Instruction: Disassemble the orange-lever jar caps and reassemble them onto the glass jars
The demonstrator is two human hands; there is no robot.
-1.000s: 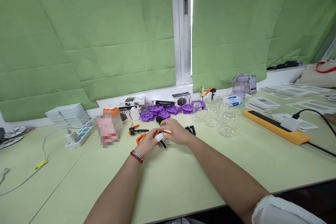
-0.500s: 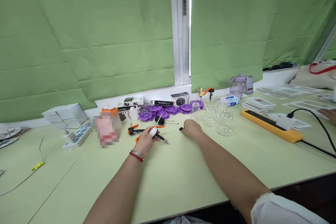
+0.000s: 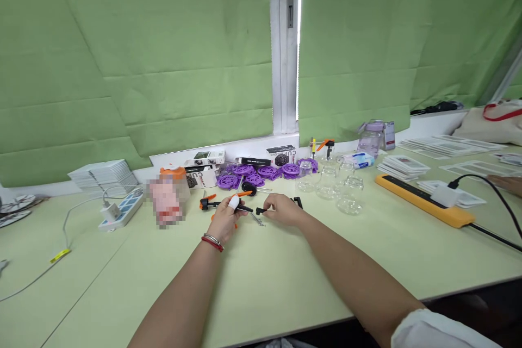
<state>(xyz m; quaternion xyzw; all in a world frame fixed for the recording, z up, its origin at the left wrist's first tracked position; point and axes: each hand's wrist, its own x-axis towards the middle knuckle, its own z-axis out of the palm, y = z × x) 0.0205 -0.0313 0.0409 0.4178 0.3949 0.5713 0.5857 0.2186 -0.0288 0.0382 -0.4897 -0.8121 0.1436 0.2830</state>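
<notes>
My left hand (image 3: 224,216), with a white cover on the thumb, is closed around a slim black rod (image 3: 245,208) that points right. A thin silver piece (image 3: 256,220) sticks out just below the rod; whether the two are joined I cannot tell. My right hand (image 3: 283,209) pinches a small black elbow-shaped part (image 3: 260,211), its end close to the rod's tip but apart from it. Behind that hand shows another black part (image 3: 299,203), partly hidden. An orange-and-black lever piece (image 3: 207,202) lies left of my left hand, with a black round-headed tool (image 3: 248,188) beyond.
Purple round plastic parts (image 3: 269,172) and cup holder boxes (image 3: 202,176) line the wall. Several clear glass jars (image 3: 349,196) stand to the right, before a yellow power strip (image 3: 424,201). A white power strip (image 3: 122,211) lies left. Another person's hand (image 3: 505,182) rests at far right.
My right hand has moved left towards my left hand, bringing the small black part near the rod. The rod in my left hand has turned to point more to the right.
</notes>
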